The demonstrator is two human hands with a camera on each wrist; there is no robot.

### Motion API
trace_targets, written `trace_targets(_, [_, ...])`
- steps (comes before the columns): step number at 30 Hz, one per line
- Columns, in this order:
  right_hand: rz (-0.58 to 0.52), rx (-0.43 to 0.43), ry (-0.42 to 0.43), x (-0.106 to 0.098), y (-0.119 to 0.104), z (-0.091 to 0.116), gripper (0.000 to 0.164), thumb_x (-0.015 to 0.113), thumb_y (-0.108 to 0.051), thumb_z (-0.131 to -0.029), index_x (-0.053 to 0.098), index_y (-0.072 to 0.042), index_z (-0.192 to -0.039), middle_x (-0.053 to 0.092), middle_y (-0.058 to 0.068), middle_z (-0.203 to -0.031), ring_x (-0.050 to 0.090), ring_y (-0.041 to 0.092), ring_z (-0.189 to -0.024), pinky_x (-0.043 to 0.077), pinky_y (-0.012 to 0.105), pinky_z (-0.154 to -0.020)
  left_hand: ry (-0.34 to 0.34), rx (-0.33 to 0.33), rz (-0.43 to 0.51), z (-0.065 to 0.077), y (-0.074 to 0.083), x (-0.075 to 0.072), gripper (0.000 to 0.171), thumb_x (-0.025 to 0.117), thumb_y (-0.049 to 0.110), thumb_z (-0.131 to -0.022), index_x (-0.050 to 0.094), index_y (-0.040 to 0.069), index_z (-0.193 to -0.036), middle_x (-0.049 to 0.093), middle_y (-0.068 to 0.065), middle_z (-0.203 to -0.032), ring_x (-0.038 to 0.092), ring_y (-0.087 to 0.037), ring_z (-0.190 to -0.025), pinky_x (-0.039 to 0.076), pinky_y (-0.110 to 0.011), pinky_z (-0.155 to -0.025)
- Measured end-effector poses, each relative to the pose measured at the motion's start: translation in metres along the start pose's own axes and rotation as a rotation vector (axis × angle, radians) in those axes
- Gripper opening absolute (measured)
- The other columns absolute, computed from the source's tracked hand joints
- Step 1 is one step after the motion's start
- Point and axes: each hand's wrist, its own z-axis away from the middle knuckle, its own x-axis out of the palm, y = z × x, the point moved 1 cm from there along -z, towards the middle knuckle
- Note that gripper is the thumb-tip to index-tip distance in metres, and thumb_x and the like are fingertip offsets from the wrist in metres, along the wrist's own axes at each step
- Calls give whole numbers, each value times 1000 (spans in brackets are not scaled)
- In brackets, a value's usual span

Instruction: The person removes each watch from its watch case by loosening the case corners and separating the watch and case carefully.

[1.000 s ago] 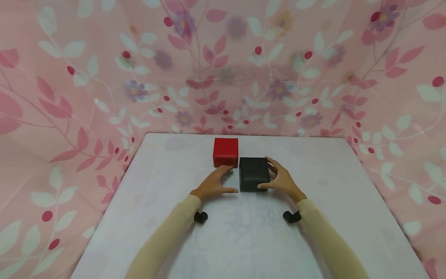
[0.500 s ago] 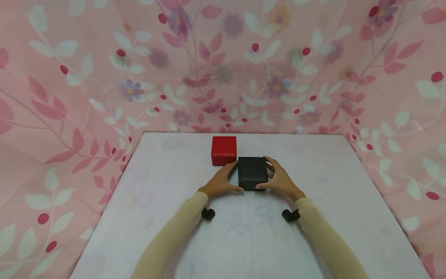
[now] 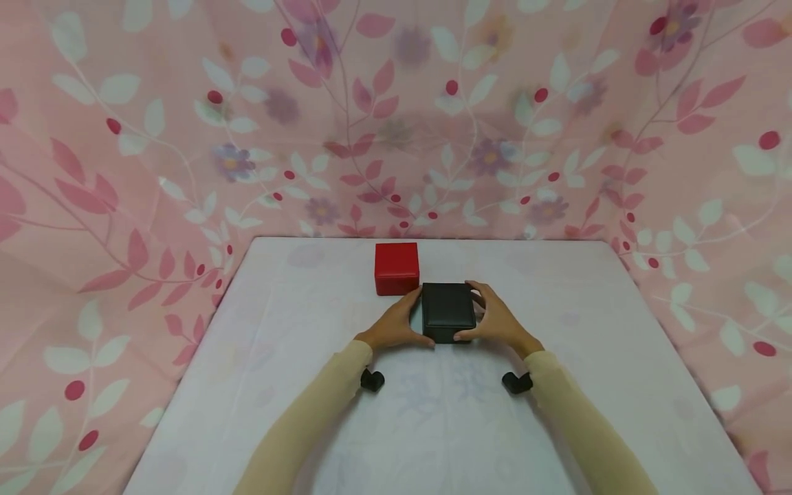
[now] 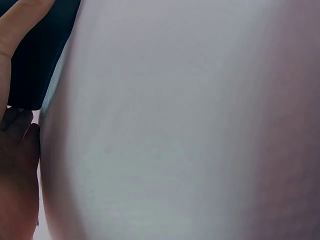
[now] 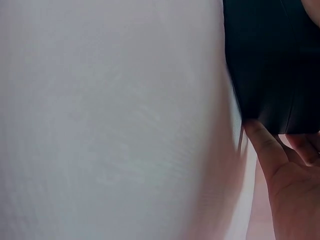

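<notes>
A black box point(image 3: 448, 306) with a lid seam sits on the white-covered table in the head view. My left hand point(image 3: 394, 324) holds its left side, thumb near the front corner and fingers toward the back. On the opposite side my right hand point(image 3: 500, 320) grips it, the thumb on the front face and the fingers round the right side. In the left wrist view a finger crosses the dark box point(image 4: 37, 65). The right wrist view has fingertips against the lower edge of the box point(image 5: 272, 65). The far fingers are partly hidden.
Just behind and to the left of the black box stands a red box point(image 3: 397, 268). White cloth covers the table point(image 3: 297, 302). Pink flowered fabric point(image 3: 396, 137) hangs behind the table and along both sides. A small black camera is strapped at each wrist.
My left hand has moved right, from the front of the red box to the left side of the black box. The right hand keeps its hold; both boxes stay in place.
</notes>
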Motion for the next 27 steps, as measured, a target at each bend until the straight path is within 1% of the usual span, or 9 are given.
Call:
trace_targets(5, [15,18,3,2,-2,4,128,94,-50,-51,25,-14,-152,32,8,-150,38,35,-137,42,50,-102,7,5,16,3,3,0,130,82,68,-57,15,21,-157,24,6,-158,25,-14,-143,30,-41,-112])
trace_targets(8, [28,28,-4,2,-4,8,128,94,-52,-51,25,-15,-152,32,9,-151,38,36,-137,42,50,-102,6,20,12,6,5,1,129,82,69,-57,15,20,-157,24,7,-158,24,-12,-143,29,-39,-113])
trace_targets(12, [30,18,-4,2,-5,12,128,93,-53,-51,25,-16,-152,32,8,-150,37,36,-137,42,50,-101,21,49,20,8,4,2,129,81,70,-57,16,20,-157,25,7,-157,26,-13,-142,30,-40,-112])
trace_targets(14, [33,12,0,2,-7,11,127,93,-53,-51,25,-16,-152,32,8,-150,38,35,-137,43,50,-100,24,49,29,8,5,1,129,83,68,-57,17,20,-157,26,7,-157,26,-13,-142,31,-40,-112])
trace_targets(20, [48,3,1,2,-9,11,127,92,-54,-52,25,-13,-151,33,9,-149,39,37,-136,43,51,-100,-24,18,24,6,5,1,131,84,65,-58,11,21,-157,22,9,-158,24,-10,-142,28,-35,-113])
trace_targets(27, [47,4,-4,3,-8,11,126,93,-52,-52,26,-11,-151,35,9,-147,39,36,-136,43,50,-100,-42,28,10,6,4,0,130,83,66,-58,12,20,-157,23,8,-157,25,-11,-142,28,-34,-113])
